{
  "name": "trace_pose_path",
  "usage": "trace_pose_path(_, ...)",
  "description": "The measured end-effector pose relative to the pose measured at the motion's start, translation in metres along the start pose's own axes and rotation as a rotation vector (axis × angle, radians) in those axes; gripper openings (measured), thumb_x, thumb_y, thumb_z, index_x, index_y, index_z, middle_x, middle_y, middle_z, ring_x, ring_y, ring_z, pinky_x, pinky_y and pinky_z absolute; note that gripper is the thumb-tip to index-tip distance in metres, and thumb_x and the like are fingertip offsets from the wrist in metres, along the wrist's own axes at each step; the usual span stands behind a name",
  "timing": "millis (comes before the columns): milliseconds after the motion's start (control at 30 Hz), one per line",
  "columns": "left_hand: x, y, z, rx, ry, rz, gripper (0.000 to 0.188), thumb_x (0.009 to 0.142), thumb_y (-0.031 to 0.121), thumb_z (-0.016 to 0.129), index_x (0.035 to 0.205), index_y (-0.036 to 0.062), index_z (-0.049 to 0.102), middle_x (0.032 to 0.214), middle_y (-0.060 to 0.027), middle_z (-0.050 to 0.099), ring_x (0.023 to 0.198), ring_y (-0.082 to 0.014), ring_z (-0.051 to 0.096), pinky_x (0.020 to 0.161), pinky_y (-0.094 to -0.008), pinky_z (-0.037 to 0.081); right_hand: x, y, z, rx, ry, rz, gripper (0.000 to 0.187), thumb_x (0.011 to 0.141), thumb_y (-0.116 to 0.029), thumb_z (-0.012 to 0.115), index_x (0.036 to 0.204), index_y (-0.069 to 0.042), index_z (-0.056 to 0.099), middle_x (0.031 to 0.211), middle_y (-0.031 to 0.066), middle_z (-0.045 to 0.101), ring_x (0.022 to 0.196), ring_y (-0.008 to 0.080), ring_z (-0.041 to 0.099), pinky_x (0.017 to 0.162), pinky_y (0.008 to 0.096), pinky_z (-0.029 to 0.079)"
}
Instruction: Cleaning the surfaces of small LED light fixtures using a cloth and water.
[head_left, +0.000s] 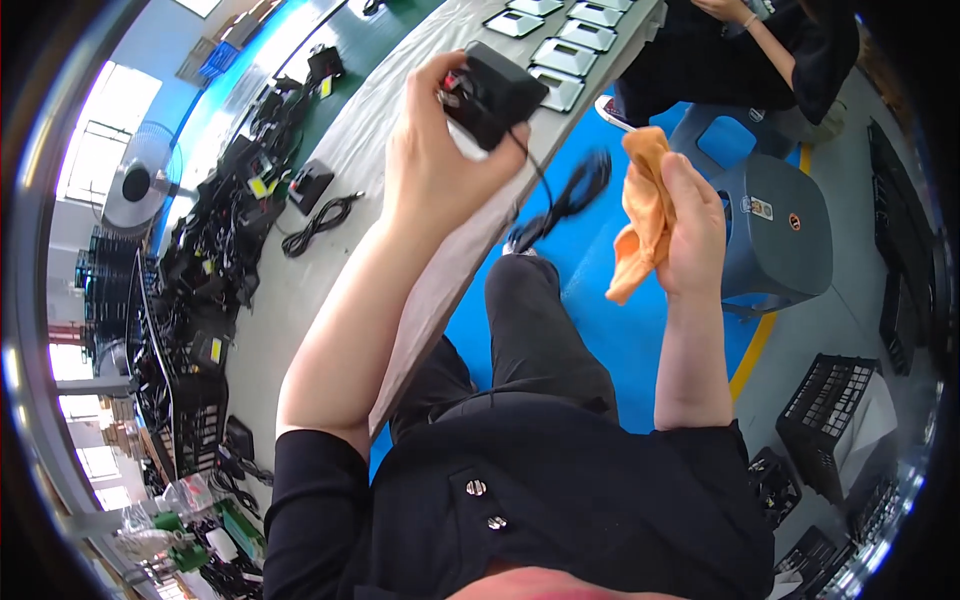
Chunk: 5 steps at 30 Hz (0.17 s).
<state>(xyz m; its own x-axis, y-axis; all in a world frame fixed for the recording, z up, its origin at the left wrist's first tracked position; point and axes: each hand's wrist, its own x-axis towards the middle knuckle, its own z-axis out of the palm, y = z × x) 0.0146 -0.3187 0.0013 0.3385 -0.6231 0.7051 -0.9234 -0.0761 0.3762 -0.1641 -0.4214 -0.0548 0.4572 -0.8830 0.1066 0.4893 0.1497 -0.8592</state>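
Observation:
My left hand [435,150] grips a black box-shaped device [495,92] with a small red part on its near face, held up over the edge of the grey workbench [300,290]. A black cable [565,195] hangs from the device and loops down below it. My right hand [690,225] is closed around a crumpled orange cloth [643,215], raised to the right of the device and apart from it.
Several black devices with cables [240,200] are heaped along the bench's far side. Flat framed panels [560,45] lie in rows at the bench's far end. Another person [770,50] sits beyond a grey plastic stool [775,225]. Black crates [835,420] stand on the floor at right.

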Motion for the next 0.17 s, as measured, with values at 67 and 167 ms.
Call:
trace_pose_path(67, 0.016, -0.007, 0.03, -0.093, -0.051, -0.163, 0.069, 0.068, 0.029, 0.072, 0.123, 0.0041, 0.04, 0.105, -0.0181, 0.058, 0.093, -0.0343, 0.06, 0.08, -0.0401, 0.048, -0.002, -0.007, -0.022, -0.043, -0.034, 0.082, 0.026, 0.096, -0.03, 0.052, 0.09, -0.005, 0.06, 0.065, 0.0012, 0.054, 0.042, 0.0075, 0.05, 0.034, 0.0209, 0.04)
trace_pose_path(167, 0.025, -0.009, 0.069, 0.019, -0.18, -0.233, 0.072, 0.068, 0.032, 0.071, 0.126, 0.0045, 0.037, 0.106, -0.0195, 0.059, 0.094, -0.0335, 0.061, 0.083, -0.0426, 0.047, 0.001, 0.001, -0.048, -0.054, 0.009, 0.131, 0.028, 0.095, -0.032, 0.053, 0.092, -0.005, 0.06, 0.065, 0.0015, 0.054, 0.043, 0.0079, 0.051, 0.035, 0.0209, 0.043)
